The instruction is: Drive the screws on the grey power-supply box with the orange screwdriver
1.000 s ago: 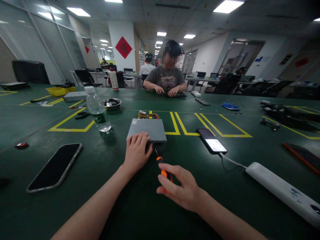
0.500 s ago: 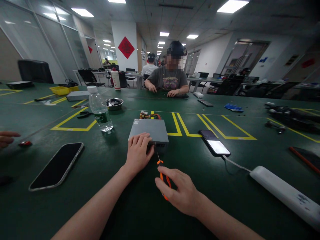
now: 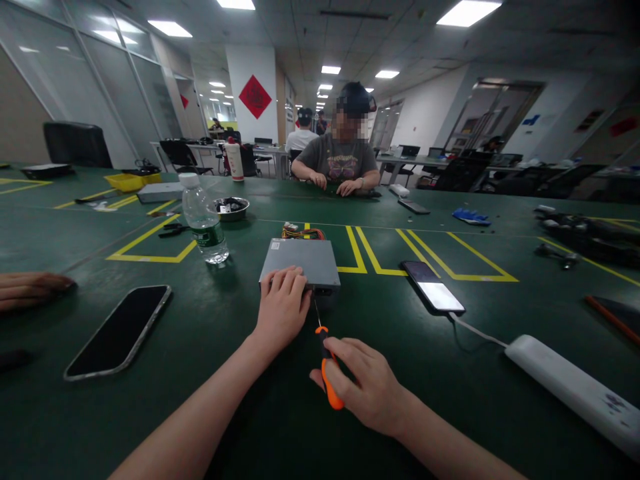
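Note:
A grey metal computer power supply (image 3: 313,257) lies flat on the green table with its socket side facing me. My left hand (image 3: 284,300) grips its near left edge, fingers over the top and thumb against the front side. Between the fingers of my right hand (image 3: 367,380) is an orange and black screwdriver (image 3: 323,340), and the hand is closed around its handle. The thin shaft points away from me toward the front side of the power supply, near the socket; whether the tip touches is too small to tell. Coloured cables (image 3: 303,232) bunch behind the power supply.
A water bottle (image 3: 206,223) and a metal bowl (image 3: 233,209) stand beyond to the left. One phone (image 3: 120,333) lies left, another (image 3: 431,287) right, cabled to a white power strip (image 3: 570,387). Another person's hand (image 3: 33,290) rests at the left edge; a person (image 3: 337,157) sits opposite.
The screwdriver handle has turned in my right hand, and its fingers have shifted around it. My left hand stays on the power supply. The other person's hand at left reaches further in.

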Demonstrator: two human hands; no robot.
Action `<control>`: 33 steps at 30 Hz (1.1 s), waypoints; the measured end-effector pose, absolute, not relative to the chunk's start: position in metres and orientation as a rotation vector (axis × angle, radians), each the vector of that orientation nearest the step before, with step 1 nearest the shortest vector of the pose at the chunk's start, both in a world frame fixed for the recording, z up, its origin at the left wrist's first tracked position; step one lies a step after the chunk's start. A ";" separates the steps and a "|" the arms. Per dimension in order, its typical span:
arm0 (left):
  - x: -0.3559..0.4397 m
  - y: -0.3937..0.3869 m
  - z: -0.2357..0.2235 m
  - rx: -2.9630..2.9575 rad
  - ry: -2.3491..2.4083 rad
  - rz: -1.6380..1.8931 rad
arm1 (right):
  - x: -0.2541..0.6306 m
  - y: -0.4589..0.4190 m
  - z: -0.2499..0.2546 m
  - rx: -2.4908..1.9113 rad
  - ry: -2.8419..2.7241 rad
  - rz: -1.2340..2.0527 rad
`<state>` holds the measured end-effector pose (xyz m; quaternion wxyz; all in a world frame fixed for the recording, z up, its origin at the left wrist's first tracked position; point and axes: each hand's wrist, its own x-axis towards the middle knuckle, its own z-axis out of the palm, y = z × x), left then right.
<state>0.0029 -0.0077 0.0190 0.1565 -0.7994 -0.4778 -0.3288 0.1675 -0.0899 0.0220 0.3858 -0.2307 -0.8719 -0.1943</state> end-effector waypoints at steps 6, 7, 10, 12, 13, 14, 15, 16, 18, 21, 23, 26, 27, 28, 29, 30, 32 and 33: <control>0.004 -0.007 0.015 -2.282 -1.399 -0.934 | 0.177 -0.090 0.021 -0.552 -2.247 -0.479; 0.004 -0.007 0.015 -2.277 -1.404 -0.938 | 0.179 -0.090 0.021 -0.531 -2.240 -0.477; 0.004 -0.007 0.015 -2.276 -1.405 -0.953 | 0.187 -0.092 0.023 -0.484 -2.220 -0.492; 0.003 -0.007 0.015 -2.278 -1.401 -0.956 | 0.192 -0.093 0.027 -0.490 -2.190 -0.529; 0.003 -0.007 0.015 -2.279 -1.399 -0.956 | 0.194 -0.094 0.029 -0.499 -2.165 -0.551; 0.003 -0.007 0.015 -2.279 -1.398 -0.954 | 0.196 -0.094 0.032 -0.517 -2.139 -0.573; 0.002 -0.007 0.015 -2.280 -1.398 -0.953 | 0.198 -0.093 0.035 -0.535 -2.123 -0.585; 0.002 -0.007 0.015 -2.282 -1.399 -0.951 | 0.199 -0.093 0.037 -0.554 -2.109 -0.594; 0.002 -0.007 0.015 -2.287 -1.403 -0.943 | 0.201 -0.092 0.040 -0.582 -2.096 -0.601; 0.002 -0.008 0.016 -2.292 -1.410 -0.939 | 0.202 -0.089 0.039 -0.592 -2.095 -0.609; 0.002 -0.008 0.016 -2.294 -1.408 -0.941 | 0.202 -0.089 0.037 -0.590 -2.102 -0.611; 0.002 -0.008 0.017 -2.293 -1.403 -0.948 | 0.202 -0.088 0.035 -0.598 -2.107 -0.609; 0.002 -0.008 0.016 -2.293 -1.403 -0.950 | 0.201 -0.088 0.035 -0.601 -2.107 -0.608; 0.002 -0.008 0.016 -2.296 -1.405 -0.950 | 0.201 -0.088 0.035 -0.603 -2.106 -0.607; 0.001 -0.007 0.016 -2.298 -1.407 -0.951 | 0.201 -0.089 0.036 -0.604 -2.103 -0.608; 0.002 -0.007 0.016 -2.299 -1.408 -0.953 | 0.201 -0.089 0.036 -0.605 -2.100 -0.608; 0.002 -0.007 0.016 -2.302 -1.409 -0.956 | 0.200 -0.089 0.036 -0.605 -2.090 -0.607; 0.002 -0.007 0.015 -2.302 -1.408 -0.959 | 0.200 -0.089 0.036 -0.606 -2.085 -0.606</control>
